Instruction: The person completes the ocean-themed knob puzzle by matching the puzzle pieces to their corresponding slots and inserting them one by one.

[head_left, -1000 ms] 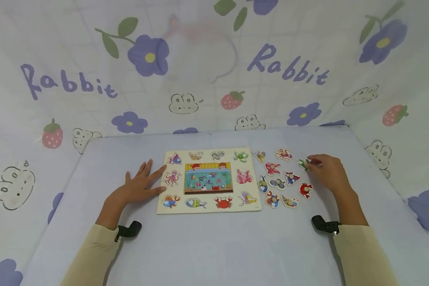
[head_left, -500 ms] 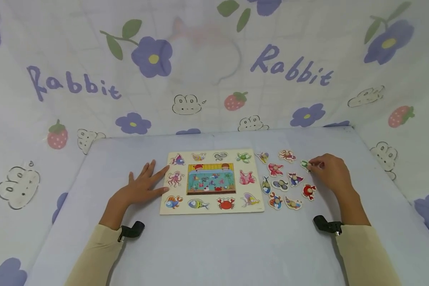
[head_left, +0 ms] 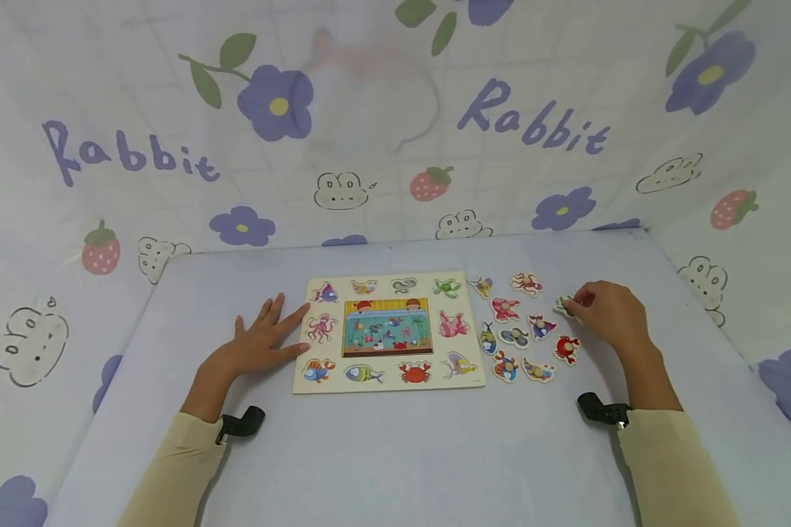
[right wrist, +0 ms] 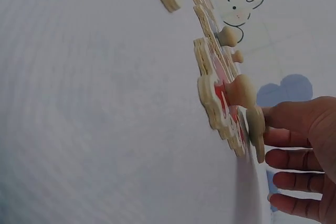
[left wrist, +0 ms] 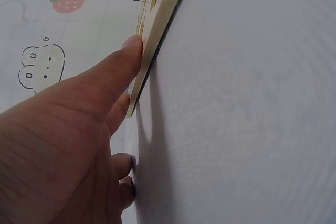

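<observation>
My left hand (head_left: 257, 348) lies spread at the left edge of a wooden peg puzzle board (head_left: 389, 384), with thumb and a finger touching that edge. In the left wrist view the thumb (left wrist: 118, 66) presses against the side of the board (left wrist: 160, 30). At the far right of the loose pieces, my right hand (head_left: 609, 311) pinches a green turtle puzzle piece (head_left: 563, 307) between thumb and fingertips. The right wrist view shows this turtle piece (right wrist: 256, 129) tilted, just past the red crab piece (right wrist: 218, 95) with its round wooden knob.
Several knobbed sea animal pieces lie right of the board, among them a red octopus (head_left: 526, 283), a pink fish (head_left: 504, 309) and a grey eel-like piece (head_left: 513, 337). A white cloth (head_left: 395, 454) covers the table. A printed curtain (head_left: 382, 132) hangs behind it.
The turtle piece has tilted in my right hand's fingers, and its green face shows less now. My left hand keeps its place at the board. The head view shifts slightly.
</observation>
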Demonstrator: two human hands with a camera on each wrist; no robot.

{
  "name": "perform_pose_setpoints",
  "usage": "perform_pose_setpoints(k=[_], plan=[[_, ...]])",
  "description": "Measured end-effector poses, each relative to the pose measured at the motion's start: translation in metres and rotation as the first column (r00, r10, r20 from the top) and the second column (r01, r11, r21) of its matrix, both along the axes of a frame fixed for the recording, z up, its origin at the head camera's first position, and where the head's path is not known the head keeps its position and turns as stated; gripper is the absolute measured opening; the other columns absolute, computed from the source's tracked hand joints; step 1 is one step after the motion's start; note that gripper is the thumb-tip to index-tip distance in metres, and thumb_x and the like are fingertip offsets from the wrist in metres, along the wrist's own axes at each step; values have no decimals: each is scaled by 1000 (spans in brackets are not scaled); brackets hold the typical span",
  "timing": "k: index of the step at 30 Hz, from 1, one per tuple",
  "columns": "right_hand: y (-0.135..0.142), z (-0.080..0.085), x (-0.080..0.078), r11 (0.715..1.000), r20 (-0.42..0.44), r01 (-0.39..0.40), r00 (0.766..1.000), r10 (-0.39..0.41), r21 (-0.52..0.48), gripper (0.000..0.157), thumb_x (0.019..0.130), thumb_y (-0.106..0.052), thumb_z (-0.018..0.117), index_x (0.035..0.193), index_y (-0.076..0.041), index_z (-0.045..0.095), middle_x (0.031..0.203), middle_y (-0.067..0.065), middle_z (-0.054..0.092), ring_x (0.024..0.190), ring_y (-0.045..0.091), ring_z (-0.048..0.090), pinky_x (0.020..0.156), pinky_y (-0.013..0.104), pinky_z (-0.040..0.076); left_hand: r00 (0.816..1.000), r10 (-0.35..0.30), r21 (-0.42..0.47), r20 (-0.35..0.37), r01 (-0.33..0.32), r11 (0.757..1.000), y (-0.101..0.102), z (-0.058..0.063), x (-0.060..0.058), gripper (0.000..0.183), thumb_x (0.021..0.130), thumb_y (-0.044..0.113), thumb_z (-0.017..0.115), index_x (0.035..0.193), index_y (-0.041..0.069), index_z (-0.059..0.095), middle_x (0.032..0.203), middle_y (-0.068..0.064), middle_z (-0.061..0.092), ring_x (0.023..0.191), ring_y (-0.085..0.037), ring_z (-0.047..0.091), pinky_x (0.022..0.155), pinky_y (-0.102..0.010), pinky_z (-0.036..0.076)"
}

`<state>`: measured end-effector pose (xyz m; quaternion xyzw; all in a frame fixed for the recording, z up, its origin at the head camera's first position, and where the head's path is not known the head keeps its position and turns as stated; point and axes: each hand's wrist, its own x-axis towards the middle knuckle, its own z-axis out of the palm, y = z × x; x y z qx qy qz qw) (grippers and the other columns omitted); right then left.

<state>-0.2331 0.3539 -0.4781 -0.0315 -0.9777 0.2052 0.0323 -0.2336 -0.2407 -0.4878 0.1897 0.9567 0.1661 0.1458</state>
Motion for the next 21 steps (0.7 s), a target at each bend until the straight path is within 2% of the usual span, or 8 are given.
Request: perform_pose_setpoints(k=[5,12,16,21], plan=[[3,5,3,1000,53,-21,998,21,-5,30,95,-31,71,98,-1,70,87,15,66,81,32,55,66,42,46,1000,2,2,1,-2,1000,0,-1,0,77,100,55,55,163,24,22,167,-26,-1,153,-48,-2,107,-81,-5],[10,7,4,994,63,-99,993,102,-48,28,96,-18,70,121,-6,73,98,15,65,85,30,53,66,37,43,1000,4,8,4,-4,1000,-1,-2,2,78,100,55,55,163,23,23,167,-26,-1,153,-48,-2,107,-81,-5],[12,5,3,990,74,-121,989,126,-69,25,95,-11,71,119,-6,75,95,13,65,85,29,52,67,37,43,1000,7,9,5,-7,1000,-1,-2,2,78,100,56,55,163,24,23,168,-26,-1,153,-48,-2,107,-81,-6],[13,2,1,992,77,-110,990,115,-68,22,95,-13,72,116,-6,77,93,12,65,84,28,52,67,38,43,1000,5,14,5,-5,1000,0,0,2,78,100,55,54,163,24,22,167,-26,-1,153,-48,-2,108,-81,-6]])
